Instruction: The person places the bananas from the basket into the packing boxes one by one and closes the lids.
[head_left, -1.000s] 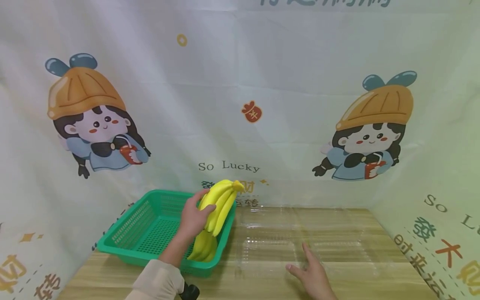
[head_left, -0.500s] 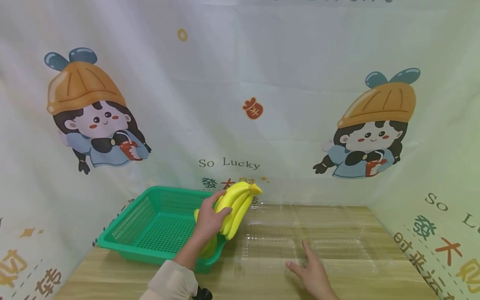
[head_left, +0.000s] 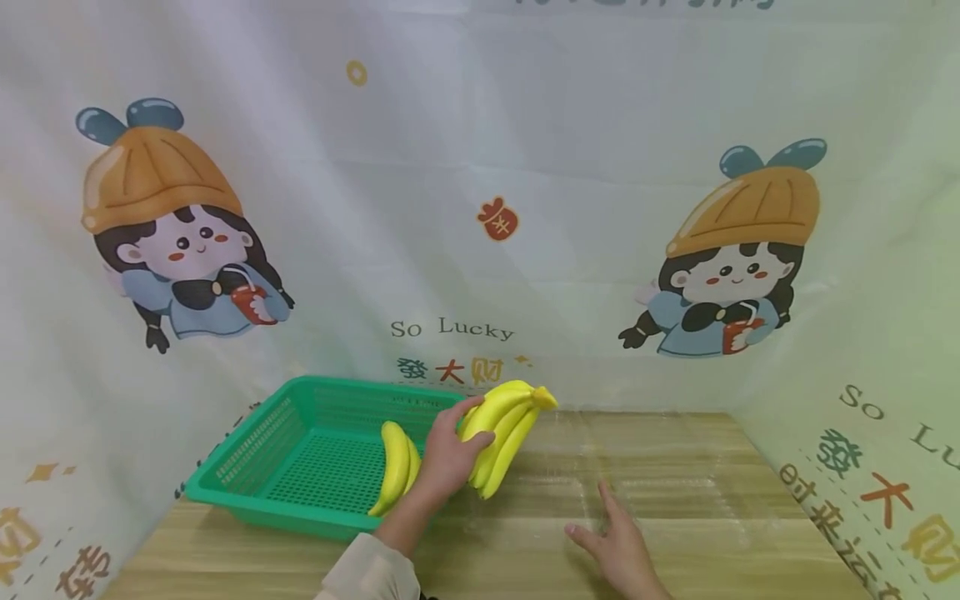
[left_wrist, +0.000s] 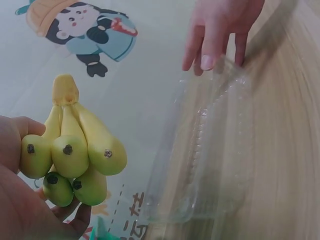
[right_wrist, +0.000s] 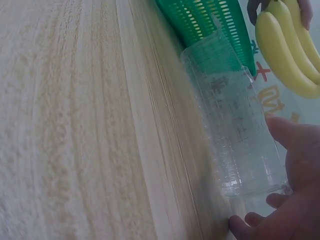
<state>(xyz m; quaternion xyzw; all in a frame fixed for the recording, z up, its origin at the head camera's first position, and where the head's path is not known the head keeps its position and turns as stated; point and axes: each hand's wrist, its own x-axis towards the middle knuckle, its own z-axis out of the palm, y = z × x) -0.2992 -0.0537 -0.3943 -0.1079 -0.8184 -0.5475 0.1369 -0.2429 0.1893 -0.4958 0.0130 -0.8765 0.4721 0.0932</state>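
A yellow banana bunch (head_left: 501,437) is in the air just beyond the right side of the basket, stem end pointing up and away from the person. The left hand (head_left: 448,446) grips it around the body, thumb on one side and fingers round the other, probably so the fruit stays together with the stem free. The right hand (head_left: 618,546) has thumb and index finger spread wide at the edge of a clear plastic container (right_wrist: 235,135), seemingly to steady so light a thing; whether its fingers press on it, I cannot tell. Only wood grain and backdrop show through the container's walls. The green perforated basket (head_left: 255,508) holds more bananas (head_left: 396,471), lying against its right side. Both containers sit on the wood-grain table (head_left: 180,558), before a printed cloth backdrop (head_left: 375,250).
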